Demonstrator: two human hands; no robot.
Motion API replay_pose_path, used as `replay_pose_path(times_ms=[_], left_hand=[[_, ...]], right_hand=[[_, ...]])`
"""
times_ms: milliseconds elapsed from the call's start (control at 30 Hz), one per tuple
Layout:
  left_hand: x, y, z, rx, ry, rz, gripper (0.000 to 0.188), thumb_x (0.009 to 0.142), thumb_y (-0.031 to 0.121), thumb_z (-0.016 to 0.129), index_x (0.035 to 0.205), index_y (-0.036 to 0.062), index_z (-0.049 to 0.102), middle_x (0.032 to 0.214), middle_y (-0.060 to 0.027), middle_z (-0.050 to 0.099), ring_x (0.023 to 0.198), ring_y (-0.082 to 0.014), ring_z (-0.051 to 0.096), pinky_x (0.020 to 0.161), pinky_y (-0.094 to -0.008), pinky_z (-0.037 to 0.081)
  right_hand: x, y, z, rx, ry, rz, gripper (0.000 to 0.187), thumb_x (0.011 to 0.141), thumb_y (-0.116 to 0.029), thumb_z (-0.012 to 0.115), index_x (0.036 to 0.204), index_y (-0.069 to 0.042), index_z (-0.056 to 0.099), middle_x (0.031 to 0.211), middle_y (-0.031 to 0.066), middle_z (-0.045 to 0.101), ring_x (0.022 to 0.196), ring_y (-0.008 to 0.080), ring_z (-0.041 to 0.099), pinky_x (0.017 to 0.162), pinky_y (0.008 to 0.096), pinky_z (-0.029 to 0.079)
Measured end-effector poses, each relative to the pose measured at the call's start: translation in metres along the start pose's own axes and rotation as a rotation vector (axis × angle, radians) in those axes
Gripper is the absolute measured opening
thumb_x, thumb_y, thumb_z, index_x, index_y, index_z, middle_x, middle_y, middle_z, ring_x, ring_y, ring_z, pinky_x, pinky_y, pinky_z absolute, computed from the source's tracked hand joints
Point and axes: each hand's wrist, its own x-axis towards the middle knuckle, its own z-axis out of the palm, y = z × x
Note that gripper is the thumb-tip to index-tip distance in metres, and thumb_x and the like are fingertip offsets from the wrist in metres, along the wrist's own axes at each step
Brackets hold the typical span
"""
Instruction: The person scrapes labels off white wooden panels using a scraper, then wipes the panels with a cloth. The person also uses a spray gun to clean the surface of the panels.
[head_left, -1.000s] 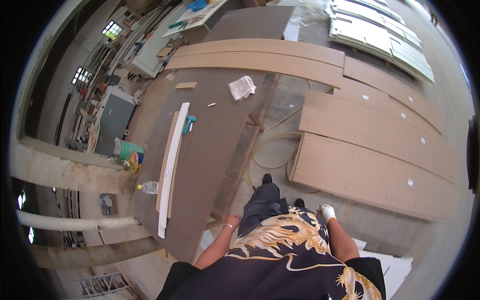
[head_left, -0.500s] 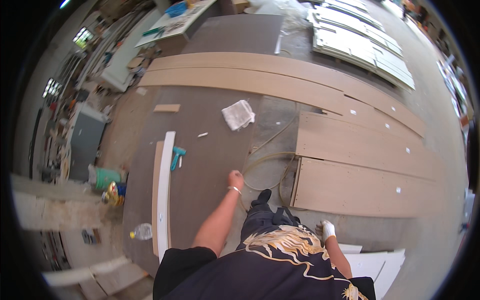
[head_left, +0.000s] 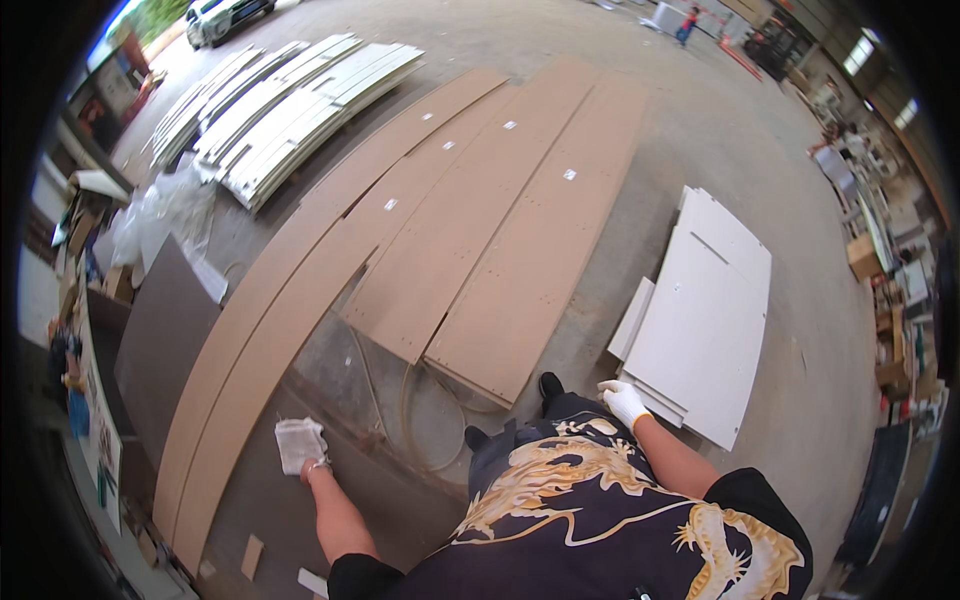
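My left hand (head_left: 314, 469), bare with a pale band at the wrist, is at the lower right corner of a white cloth (head_left: 299, 443). Its fingers look closed on that corner, partly hidden by the fabric. The cloth is over a dark brown board (head_left: 390, 505), beside long tan panels (head_left: 255, 345). In a white knitted glove, my right hand (head_left: 624, 400) hangs in front of my body, near the white panels (head_left: 705, 300). Its fingers are curled inward, and I cannot make out whether anything is in them.
Wide tan panels (head_left: 510, 300) lie on the floor ahead, with a hose (head_left: 408, 405) looped at their near end. Stacked white panels (head_left: 290, 120) and plastic wrap (head_left: 170, 215) are at the far left. A small wood strip (head_left: 252, 556) lies near my left arm.
My view has swung to the right, bringing the white panels into sight. My left hand has reached the white cloth and closed on its corner. The gloved right hand is raised slightly.
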Motion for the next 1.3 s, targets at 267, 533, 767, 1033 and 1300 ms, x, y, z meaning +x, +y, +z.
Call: replay_pose_path(times_ms=[267, 533, 767, 1033, 1300], left_hand=[[0.007, 0.08, -0.071, -1.471, 0.135, -0.935, 0.041, 0.087, 0.006, 0.061, 0.124, -0.0104, 0.065, 0.118, -0.0202, 0.07, 0.1, -0.0332, 0.07, 0.088, -0.0447, 0.059], [-0.065, 0.316, -0.25, -2.184, -0.197, -0.556, 0.028, 0.084, 0.002, 0.06, 0.111, -0.0044, 0.064, 0.103, -0.0102, 0.069, 0.086, -0.0197, 0.068, 0.075, -0.0357, 0.057], [-0.085, 0.395, -0.382, -2.111, -0.226, -0.217, 0.037, 0.095, 0.011, 0.065, 0.129, -0.0019, 0.06, 0.109, -0.0095, 0.066, 0.095, -0.0164, 0.064, 0.078, -0.0307, 0.054], [-0.108, 0.426, -0.42, -2.018, -0.34, -0.529, 0.071, 0.102, 0.035, 0.063, 0.154, -0.008, 0.041, 0.129, -0.0152, 0.062, 0.115, -0.0186, 0.059, 0.104, -0.0294, 0.046], [-0.139, 0.36, -0.457, -2.342, -0.022, -0.509, 0.059, 0.11, 0.029, 0.055, 0.157, -0.0045, 0.041, 0.148, -0.0166, 0.057, 0.135, -0.0214, 0.056, 0.11, -0.0349, 0.046]], right_hand=[[-0.015, -0.078, 0.001, -0.101, -0.024, -0.267, 0.039, 0.093, -0.021, 0.059, 0.125, -0.004, 0.073, 0.122, 0.0177, 0.074, 0.118, 0.032, 0.07, 0.103, 0.0376, 0.052], [0.005, -0.246, 0.028, -0.672, -0.385, -1.187, 0.103, 0.074, -0.024, 0.082, 0.16, -0.001, 0.029, 0.163, 0.027, 0.033, 0.152, 0.0449, 0.031, 0.127, 0.0491, 0.025], [0.045, -0.274, -0.004, -0.542, -0.609, -1.119, 0.117, 0.067, -0.031, 0.088, 0.161, -0.002, 0.024, 0.161, 0.0266, 0.034, 0.151, 0.0456, 0.03, 0.126, 0.0529, 0.025], [0.08, -0.232, 0.032, -0.261, -0.991, -1.176, 0.108, 0.081, -0.027, 0.082, 0.164, -0.008, 0.015, 0.164, 0.0229, 0.029, 0.152, 0.0325, 0.032, 0.122, 0.0429, 0.032], [0.072, -0.281, 0.025, 0.627, -1.877, 0.024, 0.071, 0.089, -0.004, 0.077, 0.152, -0.002, 0.043, 0.118, 0.016, 0.071, 0.105, 0.0297, 0.073, 0.093, 0.0451, 0.061]])
